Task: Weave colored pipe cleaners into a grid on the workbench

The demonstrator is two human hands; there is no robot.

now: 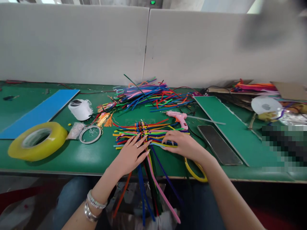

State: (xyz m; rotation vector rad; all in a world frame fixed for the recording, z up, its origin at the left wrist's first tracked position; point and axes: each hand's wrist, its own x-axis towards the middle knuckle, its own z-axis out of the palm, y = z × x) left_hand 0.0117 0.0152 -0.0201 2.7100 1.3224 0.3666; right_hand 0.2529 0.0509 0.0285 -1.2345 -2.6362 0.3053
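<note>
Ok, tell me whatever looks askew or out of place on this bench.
Nothing spilled or broken. The woven pipe cleaners under the left hand and right hand trail long loose ends over the table edge, a yellow loop hangs off it too, and the pink glue gun lies on its side.

I'm looking through the head camera, facing forward and down, hovering close over left hand (130, 155), right hand (185, 146) and table (81, 158).

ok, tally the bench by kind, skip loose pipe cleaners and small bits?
Pipe-cleaner weave: 1
Glue gun: 1
Tape rolls: 2 (yellow roll, thin ring)
White spools: 2 (left spool, right spool)
Boards: 2 (blue board, green board)
Dark plate: 1
Total: 9
</note>
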